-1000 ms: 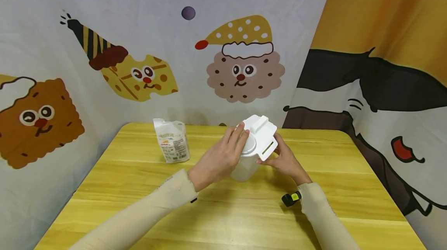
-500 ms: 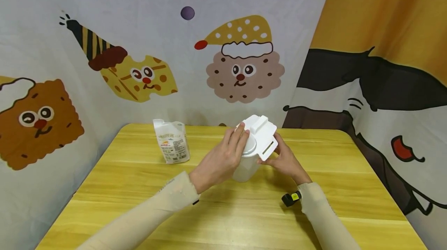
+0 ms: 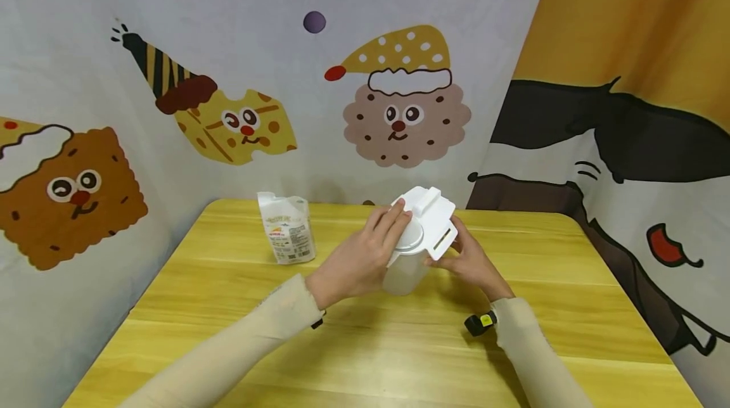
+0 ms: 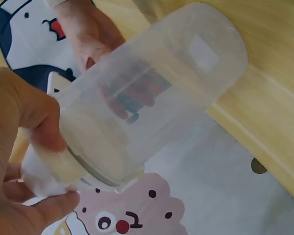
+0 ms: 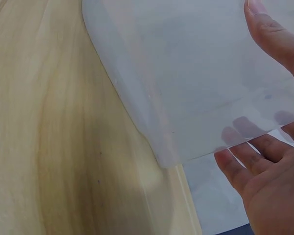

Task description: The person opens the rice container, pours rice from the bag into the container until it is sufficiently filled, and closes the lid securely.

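A translucent plastic canister (image 3: 402,276) with a white lid (image 3: 432,213) stands near the middle of the table in the head view. My left hand (image 3: 365,257) grips the lid from its left side, fingers lying over the top. In the left wrist view, thumb and fingers (image 4: 48,208) reach round opposite sides of the lid's rim. On the other side, my right hand (image 3: 470,262) holds the canister's body just below the lid. The right wrist view has its thumb on the near side of the clear wall (image 5: 186,73), and its fingers behind.
A white printed pouch (image 3: 288,230) stands upright on the wooden table (image 3: 365,357), left of the hands. Behind the table's far edge hangs a curtain (image 3: 319,110) with cartoon figures. A black band with a yellow mark (image 3: 481,323) is on the right wrist.
The head view has shifted slightly, so everything sits a little further right in it. Both hands keep their hold on the canister and its lid.
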`<state>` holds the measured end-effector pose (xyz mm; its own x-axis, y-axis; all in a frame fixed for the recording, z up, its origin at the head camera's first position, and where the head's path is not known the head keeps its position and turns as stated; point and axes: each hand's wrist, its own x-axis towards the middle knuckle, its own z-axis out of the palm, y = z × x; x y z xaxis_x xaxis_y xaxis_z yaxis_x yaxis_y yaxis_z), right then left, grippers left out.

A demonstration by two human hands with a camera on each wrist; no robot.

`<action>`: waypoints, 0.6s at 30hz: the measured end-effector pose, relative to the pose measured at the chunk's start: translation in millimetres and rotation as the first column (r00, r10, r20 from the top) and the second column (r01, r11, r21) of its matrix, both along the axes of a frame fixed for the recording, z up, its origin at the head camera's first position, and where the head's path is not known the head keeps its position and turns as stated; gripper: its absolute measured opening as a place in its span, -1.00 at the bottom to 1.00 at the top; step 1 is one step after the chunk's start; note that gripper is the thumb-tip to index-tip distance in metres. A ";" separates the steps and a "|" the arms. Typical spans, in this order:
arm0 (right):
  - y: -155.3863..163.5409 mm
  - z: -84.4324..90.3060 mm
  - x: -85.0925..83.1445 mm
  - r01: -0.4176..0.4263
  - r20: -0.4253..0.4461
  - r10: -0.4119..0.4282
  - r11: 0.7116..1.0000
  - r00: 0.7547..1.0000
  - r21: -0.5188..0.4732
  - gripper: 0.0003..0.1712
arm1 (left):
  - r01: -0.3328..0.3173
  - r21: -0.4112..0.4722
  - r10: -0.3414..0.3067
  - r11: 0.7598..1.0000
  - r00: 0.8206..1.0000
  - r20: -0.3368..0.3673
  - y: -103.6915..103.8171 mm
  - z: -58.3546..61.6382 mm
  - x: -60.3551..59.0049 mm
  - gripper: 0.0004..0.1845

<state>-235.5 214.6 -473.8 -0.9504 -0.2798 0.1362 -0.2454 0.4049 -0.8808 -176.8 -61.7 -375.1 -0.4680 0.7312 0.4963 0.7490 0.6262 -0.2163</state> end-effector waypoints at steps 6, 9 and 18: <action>-1.4 0.0 0.9 -0.023 0.006 0.023 1.000 1.000 -0.017 0.29 | 0.045 0.111 -0.063 0.993 0.986 0.157 -6.8 3.2 -1.4 0.05; -2.8 1.7 3.3 -0.032 0.014 0.032 0.999 0.999 -0.011 0.29 | 0.072 0.193 -0.118 0.979 0.964 0.238 -10.2 5.8 -2.5 0.01; -2.1 1.7 12.4 -0.018 0.016 0.018 1.000 1.000 -0.016 0.33 | 0.089 0.381 -0.221 0.920 0.922 0.319 -13.1 2.1 -12.7 -0.13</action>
